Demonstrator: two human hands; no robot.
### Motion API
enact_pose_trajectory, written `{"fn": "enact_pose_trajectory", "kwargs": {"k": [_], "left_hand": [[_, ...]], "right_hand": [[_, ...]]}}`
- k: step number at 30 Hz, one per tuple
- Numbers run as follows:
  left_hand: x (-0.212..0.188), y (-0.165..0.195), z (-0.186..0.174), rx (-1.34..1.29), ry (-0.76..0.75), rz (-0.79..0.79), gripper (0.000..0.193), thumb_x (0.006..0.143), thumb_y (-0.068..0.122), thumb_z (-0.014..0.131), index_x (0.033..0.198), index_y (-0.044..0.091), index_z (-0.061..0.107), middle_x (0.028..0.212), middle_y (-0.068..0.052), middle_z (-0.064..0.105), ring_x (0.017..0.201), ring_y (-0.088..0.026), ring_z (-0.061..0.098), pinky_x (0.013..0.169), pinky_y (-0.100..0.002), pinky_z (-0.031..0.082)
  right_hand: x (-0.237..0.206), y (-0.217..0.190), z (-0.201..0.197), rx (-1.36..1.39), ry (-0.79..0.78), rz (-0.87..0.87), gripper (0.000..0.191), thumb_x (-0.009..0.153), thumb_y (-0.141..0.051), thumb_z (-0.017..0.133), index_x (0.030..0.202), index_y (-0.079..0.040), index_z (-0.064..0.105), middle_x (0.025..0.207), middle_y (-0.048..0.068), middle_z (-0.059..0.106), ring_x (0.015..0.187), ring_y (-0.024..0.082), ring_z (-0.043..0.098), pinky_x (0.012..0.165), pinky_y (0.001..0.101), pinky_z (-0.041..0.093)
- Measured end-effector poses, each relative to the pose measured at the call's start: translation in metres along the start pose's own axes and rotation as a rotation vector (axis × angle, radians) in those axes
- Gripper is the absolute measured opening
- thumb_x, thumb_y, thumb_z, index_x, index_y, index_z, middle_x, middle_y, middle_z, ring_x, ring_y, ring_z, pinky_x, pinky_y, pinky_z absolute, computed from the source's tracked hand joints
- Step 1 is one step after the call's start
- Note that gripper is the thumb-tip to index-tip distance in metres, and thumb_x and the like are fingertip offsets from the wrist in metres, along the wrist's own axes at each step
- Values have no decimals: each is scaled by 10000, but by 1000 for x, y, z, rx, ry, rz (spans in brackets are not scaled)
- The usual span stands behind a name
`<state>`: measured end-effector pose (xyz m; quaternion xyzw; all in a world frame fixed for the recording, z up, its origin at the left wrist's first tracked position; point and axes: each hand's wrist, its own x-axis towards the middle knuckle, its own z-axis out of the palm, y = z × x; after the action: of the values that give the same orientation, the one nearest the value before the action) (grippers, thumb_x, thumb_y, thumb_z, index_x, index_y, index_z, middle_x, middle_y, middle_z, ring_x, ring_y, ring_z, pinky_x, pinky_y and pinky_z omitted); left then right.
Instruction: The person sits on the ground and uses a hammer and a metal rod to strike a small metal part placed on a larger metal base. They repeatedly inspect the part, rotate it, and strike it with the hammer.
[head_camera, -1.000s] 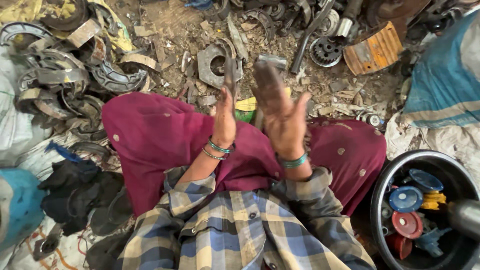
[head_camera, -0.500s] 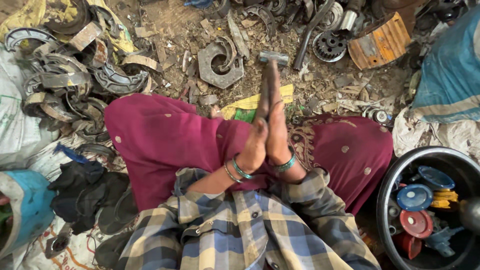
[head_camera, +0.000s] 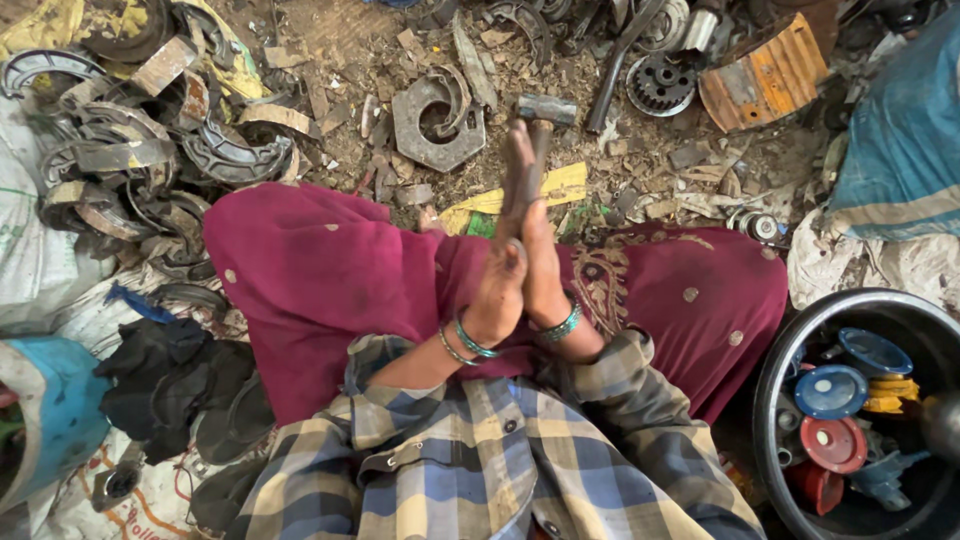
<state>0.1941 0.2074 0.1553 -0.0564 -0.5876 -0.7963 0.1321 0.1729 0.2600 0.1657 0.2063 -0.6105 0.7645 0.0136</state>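
Scrap (head_camera: 437, 122) beyond hands (head_camera: 522, 262), hammer (head_camera: 545, 110).

The person's shirt (head_camera: 480, 460) is a plaid of blue, cream and grey-brown. The garment over the knees (head_camera: 320, 270) is deep magenta, dotted with small pale spots and carrying a gold paisley motif on its right side. Both wrists wear teal-green bangles (head_camera: 470, 340). The hammer head (head_camera: 546, 108) is dull grey. A yellow scrap (head_camera: 560, 185) lies on the brown dirt floor (head_camera: 330, 40). The curved plate (head_camera: 765, 80) is rusty orange. The black tub (head_camera: 790, 350) holds blue, red and what seem yellow caps.
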Motion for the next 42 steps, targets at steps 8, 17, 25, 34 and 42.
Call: {"fn": "enact_pose_trajectory", "kwargs": {"k": [8, 17, 25, 34, 42], "left_hand": [[-5, 31, -40, -12, -20, 23, 782, 1139, 623, 318, 1700, 87, 224, 1794, -67, 133, 1687, -244, 91, 1387, -387, 99], [15, 23, -88, 93, 72, 29, 710, 1172, 620, 206, 1712, 161, 169, 1811, -37, 144, 1695, -226, 170, 1419, -415, 137], [12, -13, -83, -689, 25, -92, 665, 1140, 499, 285, 1701, 245, 36, 1794, 3, 57, 1664, -236, 83, 1367, -434, 156], [-38, -59, -62, -40, -207, 59, 691, 1164, 341, 355, 1686, 116, -40, 1774, -117, 99, 1642, -283, 182, 1335, -412, 243], [-51, -104, -65, 379, -241, -82, 576, 1197, 331, 204, 1632, -44, 160, 1718, -164, 252, 1604, -225, 267, 1334, -338, 225]], "right_hand": [[-17, -7, 21, -27, -123, 134, 738, 1153, -522, 264, 1687, -23, 162, 1787, 131, 148, 1676, 290, 134, 1370, 410, 114], [-16, -58, 44, -246, -331, 69, 877, 1122, -648, 223, 1665, 37, 167, 1775, 221, 148, 1689, 356, 133, 1385, 430, 130], [-21, -55, 50, -532, -357, -128, 879, 1092, -693, 206, 1664, -26, 230, 1762, 224, 171, 1689, 398, 139, 1371, 513, 113], [-8, -55, 32, -627, -123, -122, 881, 1081, -714, 129, 1659, -78, 320, 1776, 199, 187, 1648, 386, 123, 1362, 522, 73], [1, -40, 23, -451, 21, -173, 839, 1099, -697, 191, 1659, -89, 333, 1740, 151, 185, 1656, 351, 142, 1370, 486, 124]]}}
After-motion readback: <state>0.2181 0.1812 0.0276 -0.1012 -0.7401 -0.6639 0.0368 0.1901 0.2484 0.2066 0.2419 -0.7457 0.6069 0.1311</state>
